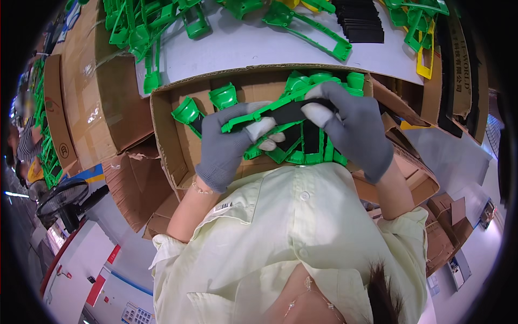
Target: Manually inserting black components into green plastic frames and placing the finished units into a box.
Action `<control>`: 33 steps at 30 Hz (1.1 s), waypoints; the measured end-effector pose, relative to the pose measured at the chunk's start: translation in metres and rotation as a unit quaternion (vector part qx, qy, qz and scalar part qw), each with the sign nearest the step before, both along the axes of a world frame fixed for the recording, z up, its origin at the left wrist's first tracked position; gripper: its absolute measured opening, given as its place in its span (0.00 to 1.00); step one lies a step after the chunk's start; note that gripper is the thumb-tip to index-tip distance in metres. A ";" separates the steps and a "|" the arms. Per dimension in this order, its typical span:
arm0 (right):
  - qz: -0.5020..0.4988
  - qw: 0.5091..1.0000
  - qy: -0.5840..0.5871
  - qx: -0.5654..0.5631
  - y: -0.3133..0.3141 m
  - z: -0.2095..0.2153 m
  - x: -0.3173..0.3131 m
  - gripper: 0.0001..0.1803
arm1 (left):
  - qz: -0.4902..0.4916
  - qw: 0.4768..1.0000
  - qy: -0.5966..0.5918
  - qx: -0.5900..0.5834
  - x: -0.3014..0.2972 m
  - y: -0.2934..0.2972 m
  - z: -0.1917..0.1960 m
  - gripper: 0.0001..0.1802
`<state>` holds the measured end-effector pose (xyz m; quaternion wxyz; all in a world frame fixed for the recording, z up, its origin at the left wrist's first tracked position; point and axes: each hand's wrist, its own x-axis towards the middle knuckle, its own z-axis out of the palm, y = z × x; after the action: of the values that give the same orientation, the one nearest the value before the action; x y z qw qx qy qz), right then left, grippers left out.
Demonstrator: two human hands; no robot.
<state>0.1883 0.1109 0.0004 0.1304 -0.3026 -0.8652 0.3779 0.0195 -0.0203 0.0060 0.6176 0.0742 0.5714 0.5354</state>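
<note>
A green plastic casing (263, 110) is held up over an open cardboard box (171, 154), seen edge-on and slanting up to the right. My left hand (222, 146), in a grey glove with white fingertips, pinches its left end. My right hand (359, 129), gloved the same way, has fingers and thumb closed at the right end, on a black strip (291, 113) lying along the casing. Whether the strip is fixed to it I cannot tell. Inside the box lie several more green casings (224, 96), some with black strips, partly hidden by my hands.
Beyond the box, a white table (237, 51) bears piles of green casings (143, 27), a stack of black strips (360, 21) and a yellow casing (426, 59). Large cardboard boxes (83, 81) stand at the left, others at the right. A black fan (67, 202) is at far left.
</note>
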 end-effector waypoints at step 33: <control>-0.083 0.972 -0.099 0.194 0.150 -0.048 0.049 0.16 | -0.425 0.563 0.687 -0.175 -0.079 0.026 -0.004 0.18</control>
<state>0.2370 0.2608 -0.0477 0.1318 -0.3783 -0.9024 0.1585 -0.0596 0.0057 0.0017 0.1958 0.5445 0.8078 -0.1121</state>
